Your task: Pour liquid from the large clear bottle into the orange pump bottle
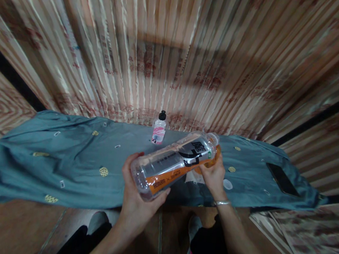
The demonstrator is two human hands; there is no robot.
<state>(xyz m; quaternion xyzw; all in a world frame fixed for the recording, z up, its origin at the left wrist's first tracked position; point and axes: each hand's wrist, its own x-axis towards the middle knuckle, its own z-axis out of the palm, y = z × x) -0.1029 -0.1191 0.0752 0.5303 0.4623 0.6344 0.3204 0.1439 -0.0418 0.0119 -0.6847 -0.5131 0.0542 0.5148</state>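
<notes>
A large clear plastic bottle (166, 162) with an orange and grey wrapper lies tilted across both my hands above the cloth, its neck pointing up to the right. My left hand (140, 200) is wrapped around the base. Near the neck, my right hand (214, 175) grips the wrapper side, with its fingertips partly hidden behind the bottle. An orange part of the wrapper shows beside those fingers; I cannot tell if it is loose. Just beyond the bottle stands a small clear bottle (158, 130) with a black cap and a pink label.
A blue-green patterned cloth (78, 166) covers the narrow table. On it lie a black phone (282, 179) at the right, a small white disc (228, 184) and a whitish scrap (194, 177). Pleated beige curtains (169, 63) hang close behind, with dark bars (323, 116) at the sides.
</notes>
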